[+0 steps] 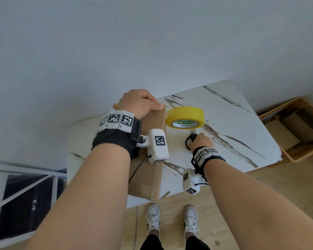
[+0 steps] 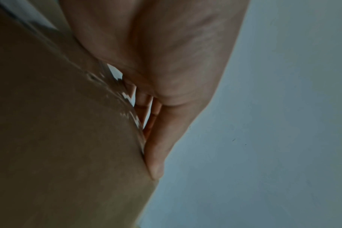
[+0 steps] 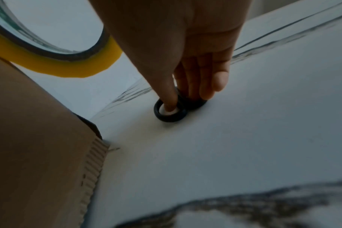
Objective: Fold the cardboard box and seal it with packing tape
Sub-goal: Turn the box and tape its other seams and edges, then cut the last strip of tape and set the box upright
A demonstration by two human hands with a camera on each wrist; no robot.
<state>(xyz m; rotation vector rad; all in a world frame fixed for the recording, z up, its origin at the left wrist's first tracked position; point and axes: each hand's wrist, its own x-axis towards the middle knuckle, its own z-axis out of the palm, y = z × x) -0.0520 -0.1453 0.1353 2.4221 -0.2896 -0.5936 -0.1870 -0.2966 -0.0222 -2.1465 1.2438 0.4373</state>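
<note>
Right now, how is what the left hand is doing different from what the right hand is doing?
The left hand sits high on top of the cardboard box, fingers curled over its far edge; the right hand is low on the table.
The left hand holds the box; the right hand has its thumb in a loop of the black scissors.
The tape roll lies nearer the right hand.
Both wear wrist cameras.
</note>
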